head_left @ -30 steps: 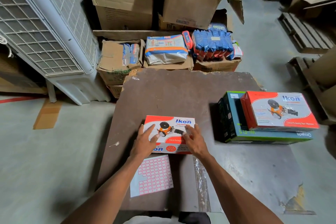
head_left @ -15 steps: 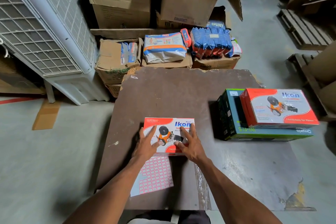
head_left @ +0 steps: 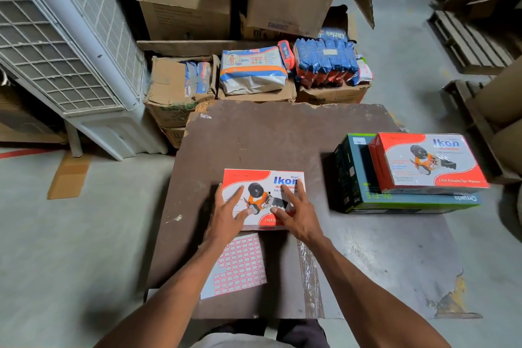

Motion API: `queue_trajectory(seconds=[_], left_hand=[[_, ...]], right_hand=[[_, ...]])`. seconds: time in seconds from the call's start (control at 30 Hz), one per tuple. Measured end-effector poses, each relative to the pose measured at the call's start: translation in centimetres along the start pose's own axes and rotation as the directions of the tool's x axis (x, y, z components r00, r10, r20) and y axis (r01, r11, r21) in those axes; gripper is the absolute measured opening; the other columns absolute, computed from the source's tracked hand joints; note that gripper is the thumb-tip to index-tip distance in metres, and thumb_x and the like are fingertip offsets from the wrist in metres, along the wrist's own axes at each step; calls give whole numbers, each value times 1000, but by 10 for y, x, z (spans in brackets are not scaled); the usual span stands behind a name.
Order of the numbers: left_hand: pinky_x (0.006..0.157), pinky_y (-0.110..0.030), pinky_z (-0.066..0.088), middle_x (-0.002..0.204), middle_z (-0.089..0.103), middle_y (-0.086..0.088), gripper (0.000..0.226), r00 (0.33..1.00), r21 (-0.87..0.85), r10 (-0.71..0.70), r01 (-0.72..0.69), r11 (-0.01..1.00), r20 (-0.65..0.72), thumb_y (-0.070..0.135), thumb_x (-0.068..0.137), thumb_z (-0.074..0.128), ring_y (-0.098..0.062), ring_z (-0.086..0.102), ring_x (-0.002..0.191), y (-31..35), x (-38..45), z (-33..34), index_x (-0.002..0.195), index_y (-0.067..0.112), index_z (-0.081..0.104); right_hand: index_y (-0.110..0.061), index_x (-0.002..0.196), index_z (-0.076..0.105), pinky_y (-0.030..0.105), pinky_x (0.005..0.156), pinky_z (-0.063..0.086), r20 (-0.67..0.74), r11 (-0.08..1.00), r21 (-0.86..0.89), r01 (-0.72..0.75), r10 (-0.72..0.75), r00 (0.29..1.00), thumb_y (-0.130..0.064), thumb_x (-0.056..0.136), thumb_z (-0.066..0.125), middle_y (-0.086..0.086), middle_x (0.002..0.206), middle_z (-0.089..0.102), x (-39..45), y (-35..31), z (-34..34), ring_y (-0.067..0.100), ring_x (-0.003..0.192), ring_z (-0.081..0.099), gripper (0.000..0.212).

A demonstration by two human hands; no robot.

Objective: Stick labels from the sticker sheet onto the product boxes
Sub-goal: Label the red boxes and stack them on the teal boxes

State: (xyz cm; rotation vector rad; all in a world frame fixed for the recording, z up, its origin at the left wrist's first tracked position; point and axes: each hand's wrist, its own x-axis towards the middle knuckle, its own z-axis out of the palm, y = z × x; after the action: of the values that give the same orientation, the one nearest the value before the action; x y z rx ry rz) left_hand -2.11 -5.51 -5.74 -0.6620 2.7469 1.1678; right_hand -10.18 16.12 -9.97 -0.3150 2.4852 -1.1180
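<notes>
- Since one second ago, the Ikon box [head_left: 262, 195] under my hands lies flat on its broad face, with the near side panel no longer showing; it rested tipped then, that panel turned toward me.
- My left hand [head_left: 226, 213] lies on the left half of the box top — fingers spread and nearly straight, pressing down, not curled round any edge.
- My right hand [head_left: 293, 213] mirrors it on the right half, fingers splayed across the printed tape-dispenser picture. Neither hand pinches or grips anything.
- Both palms sit over the near edge of the box, so I judge the purpose to be steadying and squaring it on the work table [head_left: 282, 135], giving a firm face for a label.
- The sticker sheet [head_left: 240, 268] lies flat on the table just below the box, its far edge touching or slipped under the near edge of the box; I cannot tell which. It sits beneath my left wrist, out of my grasp.
- A second Ikon box [head_left: 429, 162] rests on a teal box [head_left: 409, 202] at the right of the table — well apart from both hands.
- No label is peeled yet, as far as I can see.
</notes>
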Motion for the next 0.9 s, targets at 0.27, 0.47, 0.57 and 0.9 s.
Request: queue_trajectory(seconds=[0.27,0.47,0.57,0.9], left_hand=[[103,-30,46,166,12,-1,65,997,-59,57,-60,996,-61,40,93,71,-22,31,148,82,10,-42,152,36,43],[111,-37,42,164,16,-4,63,976,-137,176,-193,971,-129,37,91,74,-24,35,145,152,20,-51,148,28,49],[109,-37,45,164,12,0,65,970,-158,211,-228,961,-119,40,92,73,-23,35,146,188,25,-39,150,31,46],[117,-43,40,162,10,-3,65,958,-216,287,-276,936,17,35,93,73,-25,36,144,321,41,60,151,30,44]], right_hand=[[-53,154,29,59,109,46,-85,988,-105,114,-123,989,-81,83,55,-22,169,-4,6,-65,-87,29,137,52,81],[-45,155,35,53,114,43,-151,970,-183,158,-186,971,-60,93,63,-15,171,-1,11,-81,-167,27,148,37,70],[-44,156,34,49,106,51,-164,971,-182,152,-183,969,-59,95,60,-17,170,-2,10,-78,-213,23,136,54,68],[-43,152,43,52,110,46,-203,976,-207,72,-115,973,-67,88,62,-17,170,6,9,5,-372,25,133,58,71]])
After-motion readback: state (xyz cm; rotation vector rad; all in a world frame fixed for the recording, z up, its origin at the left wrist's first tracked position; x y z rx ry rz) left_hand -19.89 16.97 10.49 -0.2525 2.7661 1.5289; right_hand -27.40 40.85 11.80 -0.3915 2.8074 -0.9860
